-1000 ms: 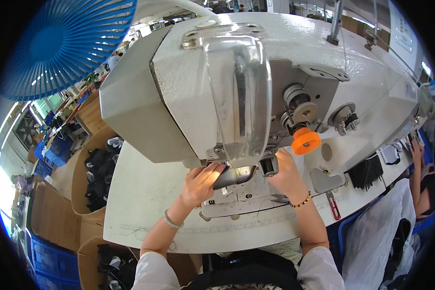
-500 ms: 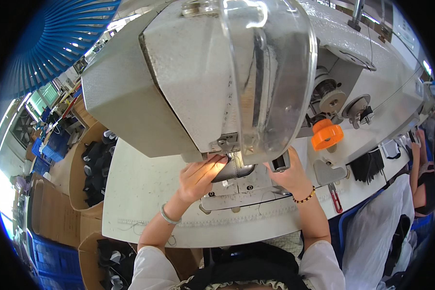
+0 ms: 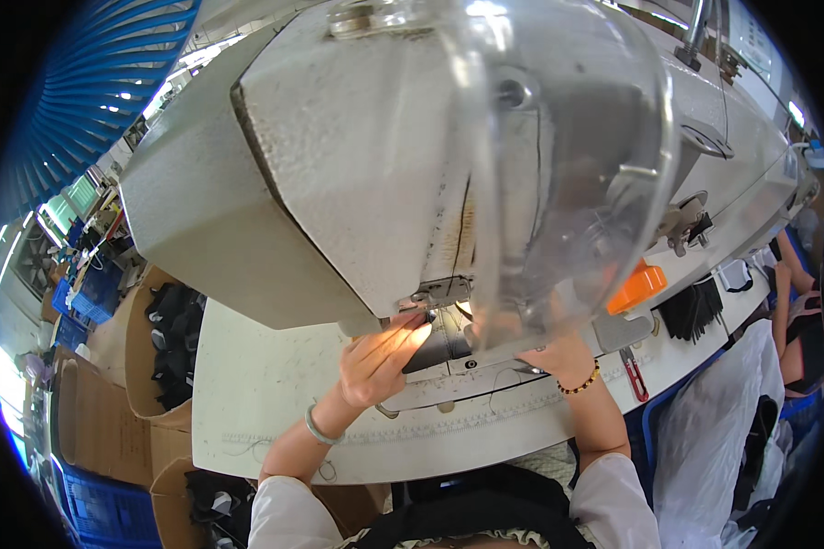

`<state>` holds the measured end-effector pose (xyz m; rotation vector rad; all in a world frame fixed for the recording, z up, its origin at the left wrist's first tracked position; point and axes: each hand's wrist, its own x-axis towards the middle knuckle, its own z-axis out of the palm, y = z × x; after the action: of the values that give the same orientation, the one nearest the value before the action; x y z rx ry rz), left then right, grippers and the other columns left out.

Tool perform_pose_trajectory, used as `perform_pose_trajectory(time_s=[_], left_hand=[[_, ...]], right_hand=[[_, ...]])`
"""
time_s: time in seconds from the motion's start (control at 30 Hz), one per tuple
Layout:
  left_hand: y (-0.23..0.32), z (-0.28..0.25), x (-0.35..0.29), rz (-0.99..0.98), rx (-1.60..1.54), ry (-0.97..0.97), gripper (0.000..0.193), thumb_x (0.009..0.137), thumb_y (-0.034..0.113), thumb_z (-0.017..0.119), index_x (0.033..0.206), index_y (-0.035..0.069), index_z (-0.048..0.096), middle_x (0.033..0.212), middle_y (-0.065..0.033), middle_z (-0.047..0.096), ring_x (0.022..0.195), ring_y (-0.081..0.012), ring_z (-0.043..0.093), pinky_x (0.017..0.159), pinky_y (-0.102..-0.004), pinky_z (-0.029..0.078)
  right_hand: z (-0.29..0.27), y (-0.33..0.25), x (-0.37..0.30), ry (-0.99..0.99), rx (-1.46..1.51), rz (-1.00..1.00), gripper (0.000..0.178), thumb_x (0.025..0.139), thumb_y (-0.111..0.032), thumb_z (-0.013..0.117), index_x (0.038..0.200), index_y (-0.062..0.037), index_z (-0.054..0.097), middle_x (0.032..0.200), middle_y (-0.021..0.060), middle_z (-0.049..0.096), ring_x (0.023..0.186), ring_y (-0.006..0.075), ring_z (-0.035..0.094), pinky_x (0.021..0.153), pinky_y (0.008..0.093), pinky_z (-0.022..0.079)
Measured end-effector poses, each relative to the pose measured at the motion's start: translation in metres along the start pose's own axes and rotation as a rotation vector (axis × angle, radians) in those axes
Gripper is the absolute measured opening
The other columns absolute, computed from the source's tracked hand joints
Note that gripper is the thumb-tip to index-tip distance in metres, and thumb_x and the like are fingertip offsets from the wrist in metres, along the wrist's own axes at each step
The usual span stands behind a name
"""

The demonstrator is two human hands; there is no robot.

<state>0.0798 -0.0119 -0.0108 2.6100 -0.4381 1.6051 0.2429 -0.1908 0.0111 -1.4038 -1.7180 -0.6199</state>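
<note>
A large off-white sewing machine fills the middle of the view, with a clear plastic guard on its front. Beneath its head lies a dark grey piece of material, partly hidden by the machine. My left hand is at the left side of this piece, fingers together and closed on its edge near the lit needle area; the thumb is hidden. To the right of the piece is my right hand, its fingers blurred and partly behind the guard, so their grip cannot be made out.
An orange knob sits right of the guard. Red-handled thread snips and black strips lie on the white table. Cardboard boxes with dark pieces stand left, below a blue fan. Another person's arm shows far right.
The view has come closer to the machine, and the guard now covers the thread discs and part of the orange knob. My left hand stays at the dark piece; my right hand has shifted slightly.
</note>
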Motion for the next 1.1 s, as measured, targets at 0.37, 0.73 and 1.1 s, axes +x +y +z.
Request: perform_pose_trajectory(time_s=[0.37,0.73,1.1], left_hand=[[-0.001,0.0,-0.004,0.047,0.039,-0.013,0.042,0.061,-0.012,0.057,0.101,-0.002,0.065,0.096,-0.0119,0.064,0.08,-0.0222,0.065,0.063,-0.0292,0.053],[0.001,-0.002,0.002,0.028,-0.039,-0.014,0.046,0.055,-0.013,0.051,0.098,-0.003,0.065,0.092,-0.0122,0.065,0.086,-0.026,0.067,0.064,-0.0302,0.054],[0.001,-0.004,0.004,0.012,-0.033,0.001,0.042,0.055,-0.009,0.054,0.094,0.0,0.068,0.088,-0.0092,0.067,0.075,-0.0201,0.066,0.061,-0.0278,0.052]], right_hand=[[0.004,-0.001,-0.003,0.054,-0.134,-0.036,0.014,0.058,0.004,0.059,0.073,0.0042,0.057,0.087,0.0131,0.059,0.079,0.0308,0.058,0.069,0.0387,0.048],[0.003,-0.002,0.0,0.062,-0.052,0.01,0.012,0.061,0.002,0.058,0.073,0.0028,0.056,0.085,0.0104,0.059,0.078,0.0282,0.058,0.066,0.0364,0.048],[0.007,0.004,-0.01,0.024,-0.101,-0.042,0.018,0.056,0.003,0.059,0.073,0.0039,0.059,0.09,0.0125,0.061,0.084,0.0296,0.061,0.075,0.0392,0.05]])
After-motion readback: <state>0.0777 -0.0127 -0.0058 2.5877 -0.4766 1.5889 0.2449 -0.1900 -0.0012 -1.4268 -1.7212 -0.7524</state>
